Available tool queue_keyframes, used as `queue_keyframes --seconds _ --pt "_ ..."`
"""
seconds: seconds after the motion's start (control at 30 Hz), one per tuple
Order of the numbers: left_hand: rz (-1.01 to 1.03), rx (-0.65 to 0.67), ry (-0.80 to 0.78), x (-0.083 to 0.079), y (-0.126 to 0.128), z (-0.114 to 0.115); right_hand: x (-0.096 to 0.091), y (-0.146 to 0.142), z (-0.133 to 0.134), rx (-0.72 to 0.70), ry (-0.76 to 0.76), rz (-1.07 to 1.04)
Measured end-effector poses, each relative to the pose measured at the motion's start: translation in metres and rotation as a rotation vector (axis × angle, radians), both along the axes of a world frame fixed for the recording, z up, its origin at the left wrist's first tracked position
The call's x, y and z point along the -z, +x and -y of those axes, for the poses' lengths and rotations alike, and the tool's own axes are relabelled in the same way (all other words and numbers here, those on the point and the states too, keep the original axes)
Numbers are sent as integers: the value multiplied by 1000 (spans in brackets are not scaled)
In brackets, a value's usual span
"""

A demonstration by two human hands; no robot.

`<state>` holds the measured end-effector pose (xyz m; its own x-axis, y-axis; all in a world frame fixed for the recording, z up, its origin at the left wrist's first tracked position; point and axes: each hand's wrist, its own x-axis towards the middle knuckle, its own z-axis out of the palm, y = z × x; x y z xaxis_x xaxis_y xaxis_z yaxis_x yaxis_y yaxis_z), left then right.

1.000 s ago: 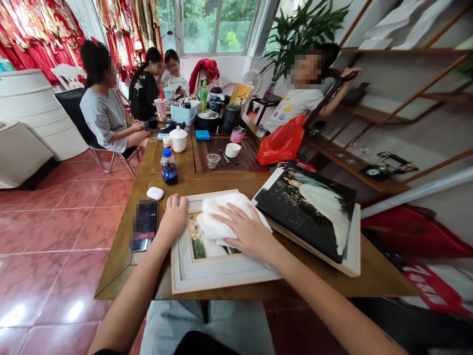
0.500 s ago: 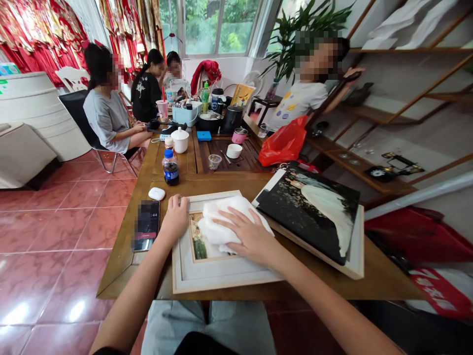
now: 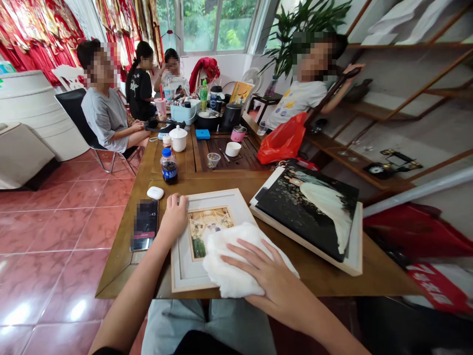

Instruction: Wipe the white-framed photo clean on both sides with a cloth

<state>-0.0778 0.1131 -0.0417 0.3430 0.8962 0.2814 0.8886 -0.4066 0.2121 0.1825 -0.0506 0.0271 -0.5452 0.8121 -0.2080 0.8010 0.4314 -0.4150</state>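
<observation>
A framed photo (image 3: 181,271) with a light wooden border and white mat lies on the table, its small picture partly hidden. My left hand (image 3: 175,217) is closed over the frame's upper left edge, fingers curled around it. Bunched on the frame's lower right part is a white cloth (image 3: 231,266), hanging slightly past the front edge. My right hand (image 3: 268,271) presses on the cloth from above with its fingers spread and stretched out. To the right, a dark photo album (image 3: 306,217) rests on another pale wooden frame (image 3: 356,261).
A phone (image 3: 145,224) and a white earbud case (image 3: 155,193) lie left of the frame. Beyond stand a dark drink bottle (image 3: 169,167), a lidded white cup (image 3: 178,139) and a red plastic bag (image 3: 283,140). Several people sit around the table's far part.
My right hand has slid the white cloth down and to the right across the frame, uncovering more of the picture. My left hand stays on the frame's edge.
</observation>
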Motion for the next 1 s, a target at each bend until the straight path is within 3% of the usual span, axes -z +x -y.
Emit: queue_keyframes --seconds 0.27,0.37,0.57,0.8,0.9,1.0 --pt "-1 -4 -4 0 0 -1 13 -66 -10 -184 -37 -181" --pt "-11 6 -24 -1 0 -2 16 -79 -11 -214 -28 -230" --pt "11 7 -19 -1 0 0 15 -50 -6 -141 15 -94" --pt "35 1 -25 1 0 1 31 12 11 35 329 45" --pt "27 -7 -28 1 0 1 34 10 11 36 353 47" --pt "18 -8 -32 2 0 1 30 -15 5 1 271 43"
